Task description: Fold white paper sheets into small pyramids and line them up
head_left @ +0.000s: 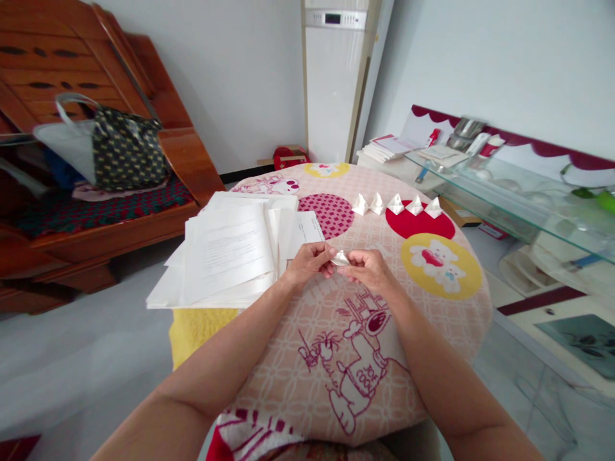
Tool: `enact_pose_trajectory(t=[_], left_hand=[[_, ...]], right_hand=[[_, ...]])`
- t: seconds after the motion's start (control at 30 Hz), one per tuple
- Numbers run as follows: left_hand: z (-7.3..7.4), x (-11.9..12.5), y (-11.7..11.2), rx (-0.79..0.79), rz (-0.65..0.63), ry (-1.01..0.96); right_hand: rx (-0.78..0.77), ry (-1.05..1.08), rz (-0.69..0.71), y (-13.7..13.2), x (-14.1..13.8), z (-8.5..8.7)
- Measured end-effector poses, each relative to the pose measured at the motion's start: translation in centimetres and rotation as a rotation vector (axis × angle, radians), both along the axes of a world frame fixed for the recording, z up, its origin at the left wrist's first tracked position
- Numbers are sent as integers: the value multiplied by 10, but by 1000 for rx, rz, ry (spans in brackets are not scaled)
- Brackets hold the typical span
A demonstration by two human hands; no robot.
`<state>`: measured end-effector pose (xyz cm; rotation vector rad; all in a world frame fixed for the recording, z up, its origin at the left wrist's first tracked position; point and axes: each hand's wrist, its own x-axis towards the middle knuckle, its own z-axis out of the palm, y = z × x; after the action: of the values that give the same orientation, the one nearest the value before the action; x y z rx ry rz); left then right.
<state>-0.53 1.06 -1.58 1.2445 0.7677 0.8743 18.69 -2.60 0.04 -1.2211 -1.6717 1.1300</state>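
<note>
Between my two hands is a small piece of folded white paper (pixel 341 258), held above the middle of the round table. My left hand (pixel 311 264) pinches its left side, with thumb and fingers closed. The right side is gripped by the fingertips of my right hand (pixel 369 267). Several finished-looking folded paper boats (pixel 396 204) stand in a row at the far right of the table. Left of my hands lies a thick, uneven stack of paper sheets (pixel 230 250), some printed. A smaller printed sheet (pixel 307 234) sticks out beside the stack.
A patterned cloth (pixel 298 378) covers the table. On the right stands a glass-topped table (pixel 523 211) with cups and papers. A wooden bench (pixel 182 160) on the left carries a dark patterned bag (pixel 127 147). A tall white air conditioner (pixel 334 83) stands behind.
</note>
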Motion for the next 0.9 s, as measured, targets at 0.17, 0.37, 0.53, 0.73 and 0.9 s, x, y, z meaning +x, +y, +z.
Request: enact_pose_trajectory(t=[0.17, 0.37, 0.53, 0.73, 0.9], left_hand=[[0, 0, 0, 56, 66, 9], [3, 2, -2, 83, 84, -7], [3, 3, -4, 152, 67, -2], [0, 3, -3, 190, 54, 49], [-5, 3, -1, 175, 13, 101]], right_hand=[[-6, 86, -27, 3, 3, -8], [21, 204, -89, 6, 4, -13], [49, 193, -130, 7, 4, -12], [53, 124, -155, 10, 6, -16], [119, 59, -180, 11, 9, -15]])
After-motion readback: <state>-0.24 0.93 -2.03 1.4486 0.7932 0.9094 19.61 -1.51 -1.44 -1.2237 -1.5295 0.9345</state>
